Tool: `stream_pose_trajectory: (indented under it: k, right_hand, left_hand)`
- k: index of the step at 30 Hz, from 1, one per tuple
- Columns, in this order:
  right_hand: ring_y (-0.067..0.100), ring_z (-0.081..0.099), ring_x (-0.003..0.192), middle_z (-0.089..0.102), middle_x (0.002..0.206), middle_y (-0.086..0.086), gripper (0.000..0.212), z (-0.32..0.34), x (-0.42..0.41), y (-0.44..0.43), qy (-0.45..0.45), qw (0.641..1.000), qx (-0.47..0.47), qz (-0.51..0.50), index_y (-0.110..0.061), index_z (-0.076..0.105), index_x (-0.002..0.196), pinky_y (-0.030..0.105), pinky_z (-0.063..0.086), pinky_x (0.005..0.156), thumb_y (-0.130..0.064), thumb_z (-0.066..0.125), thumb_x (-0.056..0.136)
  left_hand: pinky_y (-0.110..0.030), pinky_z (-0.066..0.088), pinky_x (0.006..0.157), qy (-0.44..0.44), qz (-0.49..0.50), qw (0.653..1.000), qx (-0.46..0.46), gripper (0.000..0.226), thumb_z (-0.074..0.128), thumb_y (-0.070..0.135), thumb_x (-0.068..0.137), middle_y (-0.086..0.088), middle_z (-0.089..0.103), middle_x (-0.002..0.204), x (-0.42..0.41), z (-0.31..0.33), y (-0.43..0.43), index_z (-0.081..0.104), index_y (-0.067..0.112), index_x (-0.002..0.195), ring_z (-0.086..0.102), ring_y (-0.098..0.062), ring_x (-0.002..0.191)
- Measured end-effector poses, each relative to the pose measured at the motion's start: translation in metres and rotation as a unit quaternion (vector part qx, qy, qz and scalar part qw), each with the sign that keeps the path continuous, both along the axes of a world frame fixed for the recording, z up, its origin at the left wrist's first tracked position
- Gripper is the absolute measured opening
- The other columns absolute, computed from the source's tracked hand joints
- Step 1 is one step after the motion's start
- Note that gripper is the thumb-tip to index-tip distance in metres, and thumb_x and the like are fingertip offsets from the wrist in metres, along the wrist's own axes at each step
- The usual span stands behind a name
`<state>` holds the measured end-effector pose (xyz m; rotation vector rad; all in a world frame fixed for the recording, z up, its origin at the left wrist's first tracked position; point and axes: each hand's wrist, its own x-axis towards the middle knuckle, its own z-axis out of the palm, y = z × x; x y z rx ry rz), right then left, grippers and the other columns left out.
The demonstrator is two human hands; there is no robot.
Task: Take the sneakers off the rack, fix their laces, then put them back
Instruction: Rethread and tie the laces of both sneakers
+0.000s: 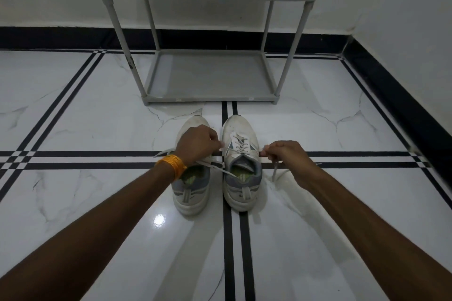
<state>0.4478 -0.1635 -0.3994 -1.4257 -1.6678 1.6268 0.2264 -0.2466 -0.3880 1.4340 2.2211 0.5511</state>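
Two white and grey sneakers stand side by side on the floor, toes toward the rack. My left hand (198, 143) hovers over the left sneaker (190, 190) and pinches one lace end of the right sneaker (241, 173). My right hand (286, 156), just right of that shoe, pinches the other lace end (275, 171), which dangles below my fingers. Both laces are pulled outward from the right sneaker's eyelets. The left sneaker's laces trail loose across it. An orange band circles my left wrist.
The grey shoe rack (208, 99) stands against the white wall just beyond the sneakers; the two shelves in view hold nothing. The floor is glossy white marble with black stripes. A black skirting runs along the walls, and a corner lies at the right.
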Motion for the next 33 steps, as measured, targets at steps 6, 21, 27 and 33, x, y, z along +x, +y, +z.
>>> stream_pose_trajectory:
  k: [6,21,27,33]
  right_hand:
    - [0.025,0.066,0.104,0.075,0.106,0.011,0.024,0.023,-0.011,0.000,0.118,0.990,-0.070,0.026,-0.004,0.071,0.086,0.037,0.048,0.093,-0.023,0.059,0.094]
    - [0.013,0.072,0.078,0.074,0.096,0.010,0.020,0.001,-0.041,-0.006,0.150,0.988,0.007,-0.046,-0.004,0.071,0.108,0.023,0.055,0.067,-0.002,0.059,0.092]
    - [0.021,0.066,0.079,0.071,0.091,0.014,0.019,0.000,-0.042,-0.004,0.142,0.988,-0.028,-0.049,0.000,0.073,0.100,0.029,0.056,0.072,0.006,0.061,0.085]
    - [0.024,0.066,0.072,0.068,0.089,0.018,0.014,0.002,-0.041,0.000,0.150,0.983,-0.102,-0.040,-0.011,0.060,0.083,0.029,0.055,0.061,0.000,0.070,0.083]
  left_hand:
    - [-0.036,0.044,0.093,-0.072,-0.061,0.995,0.035,0.029,0.062,0.040,0.088,0.001,0.069,0.111,0.007,0.020,0.000,0.069,0.021,0.067,0.057,-0.018,0.109]
    - [-0.014,0.053,0.064,-0.403,0.045,0.888,0.216,0.020,0.060,0.015,0.095,-0.011,0.075,0.099,0.047,-0.017,0.009,0.073,0.006,0.107,0.070,-0.012,0.087]
    - [-0.015,0.048,0.057,-0.404,0.042,0.898,0.168,0.015,0.070,0.013,0.087,-0.002,0.072,0.084,0.039,-0.021,0.011,0.075,0.007,0.100,0.067,-0.003,0.071]
    - [-0.024,0.055,0.061,-0.457,0.053,0.882,0.102,0.041,0.083,0.022,0.074,-0.012,0.077,0.088,0.030,-0.016,0.013,0.056,0.011,0.103,0.072,-0.017,0.077]
